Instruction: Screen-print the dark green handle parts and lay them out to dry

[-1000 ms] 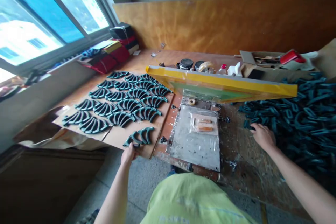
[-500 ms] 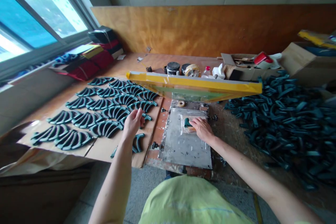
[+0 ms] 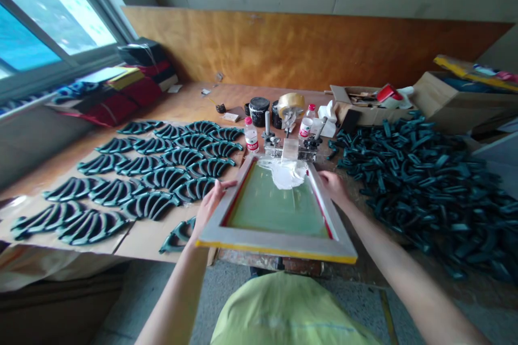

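Note:
A screen printing frame with green mesh lies lowered in front of me. White ink is pooled at the far end of its mesh, below a pale squeegee blade. My left hand grips the frame's left side, fingertips over the rim. On the right side, my right hand holds the frame's edge, its fingers partly hidden. The metal base plate and the green part on it are covered by the frame. Beside my left hand, a few curved dark green plastic handles rest on cardboard.
Rows of green handles cover the cardboard at left; a loose heap fills the right. Behind the frame stand a clamp, bottles, a black tub and tape. Cardboard boxes sit at back right.
The frame has swung down from its raised position over the plate. My right hand has left the green part for the frame's right side; my left has moved to its left side.

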